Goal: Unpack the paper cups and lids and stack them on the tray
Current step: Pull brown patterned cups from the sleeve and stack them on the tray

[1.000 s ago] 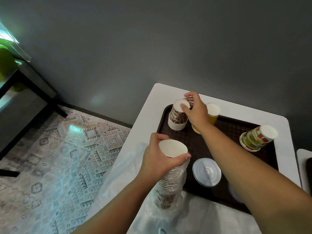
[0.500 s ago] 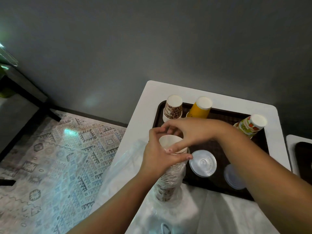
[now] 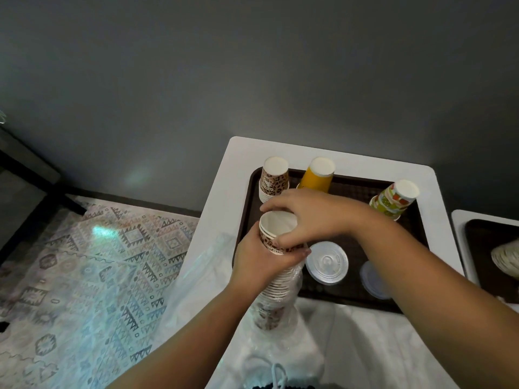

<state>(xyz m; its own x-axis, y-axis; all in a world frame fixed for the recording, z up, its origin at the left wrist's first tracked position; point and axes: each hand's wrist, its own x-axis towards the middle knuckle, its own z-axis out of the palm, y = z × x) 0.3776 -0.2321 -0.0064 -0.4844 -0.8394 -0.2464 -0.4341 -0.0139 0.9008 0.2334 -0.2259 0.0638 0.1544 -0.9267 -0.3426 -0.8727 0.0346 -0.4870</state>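
At frame centre, our left hand (image 3: pixel 259 261) grips the sleeved cup stack (image 3: pixel 276 284), which stands nearly upright, while our right hand (image 3: pixel 306 217), directly above and nearer, pinches its top cups. The leopard-print stack (image 3: pixel 273 178) on the tray (image 3: pixel 351 297) lies just above.

Two bare forearms reach forward. The left hand (image 3: pixel 259 261) wraps its fingers round a cup stack (image 3: pixel 276 287); the right hand (image 3: pixel 306 217), just above the stack, pinches its top cups.
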